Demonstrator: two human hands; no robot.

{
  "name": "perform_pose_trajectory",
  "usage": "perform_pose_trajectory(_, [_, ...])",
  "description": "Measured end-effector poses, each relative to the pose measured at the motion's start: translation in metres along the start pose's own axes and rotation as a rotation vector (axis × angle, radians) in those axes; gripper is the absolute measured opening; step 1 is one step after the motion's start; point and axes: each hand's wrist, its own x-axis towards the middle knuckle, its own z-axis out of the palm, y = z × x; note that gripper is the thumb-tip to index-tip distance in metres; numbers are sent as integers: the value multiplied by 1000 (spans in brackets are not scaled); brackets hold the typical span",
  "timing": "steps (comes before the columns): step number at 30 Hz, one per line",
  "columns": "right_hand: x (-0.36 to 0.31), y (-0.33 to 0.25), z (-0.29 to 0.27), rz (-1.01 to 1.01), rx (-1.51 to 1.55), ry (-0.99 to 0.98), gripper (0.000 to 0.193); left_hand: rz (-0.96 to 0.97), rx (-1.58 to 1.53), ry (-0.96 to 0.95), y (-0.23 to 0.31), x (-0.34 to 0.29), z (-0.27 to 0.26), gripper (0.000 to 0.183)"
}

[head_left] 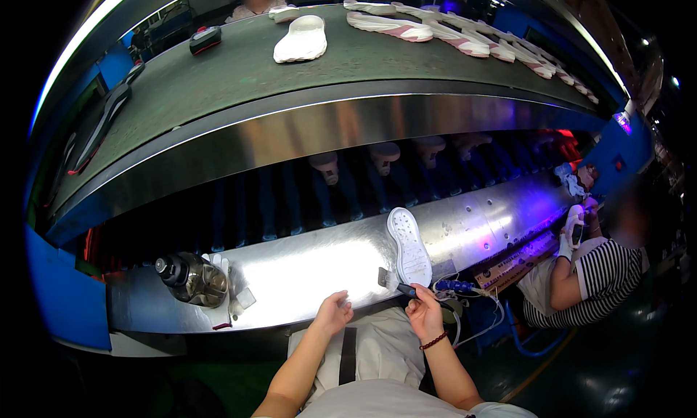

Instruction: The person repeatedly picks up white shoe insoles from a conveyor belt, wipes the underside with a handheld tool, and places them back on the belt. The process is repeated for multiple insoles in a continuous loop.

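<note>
In the head view, one white, rounded, dotted sole (409, 247) lies on the smooth, shiny metal desk (290, 280), below and right of centre. The right hand (424, 313) has its fingers around one brush (406, 290), dark-handled, its flat head just beside the sole. Lower centre, the left hand (332, 313) has loosely curled, unloaded fingers. One bulbous, translucent bottle (207, 283) sits lower left.
</note>
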Motion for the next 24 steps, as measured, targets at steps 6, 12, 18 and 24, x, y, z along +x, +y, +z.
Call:
perform_pose_trajectory(6, [0, 1, -1, 1, -8, 12, 16, -2, -6, -7, -1, 2, 0, 14])
perform_pose_trajectory(12, [1, 1, 0, -3, -15, 68, 16, -134, -161, -154, 20, -3, -6, 13])
perform_pose_trajectory(18, [7, -4, -4, -41, 6, 83, 15, 140, 112, -424, 99, -46, 48, 9])
perform_pose_trajectory(24, [13, -4, -13, -67, 58, 86, 13, 637, 785, -648, 168, -108, 189, 17])
